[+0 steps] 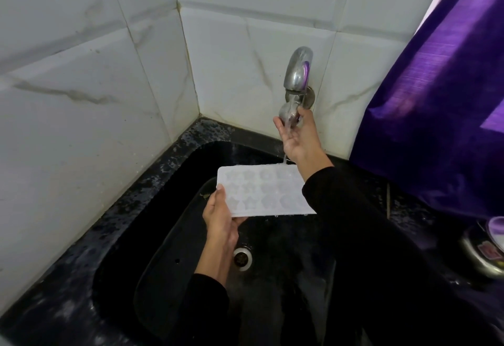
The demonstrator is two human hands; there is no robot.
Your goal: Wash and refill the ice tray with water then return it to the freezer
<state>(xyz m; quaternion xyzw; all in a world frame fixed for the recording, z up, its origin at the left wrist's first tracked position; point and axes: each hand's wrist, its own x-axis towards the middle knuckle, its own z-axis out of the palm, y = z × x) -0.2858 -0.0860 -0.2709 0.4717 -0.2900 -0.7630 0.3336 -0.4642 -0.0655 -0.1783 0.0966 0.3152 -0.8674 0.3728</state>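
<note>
A white ice tray with star-shaped and round moulds is held flat over the black sink. My left hand grips its near left corner, thumb on top. My right hand is raised to the chrome wall tap, fingers curled around the tap's lower knob. A thin stream of water runs down past my right palm onto the tray's far edge. My right sleeve hides the tray's right end.
A metal drain sits in the sink bottom below the tray. White marble-look tiles form the corner walls. A purple curtain hangs at the right, above a steel vessel on the black counter.
</note>
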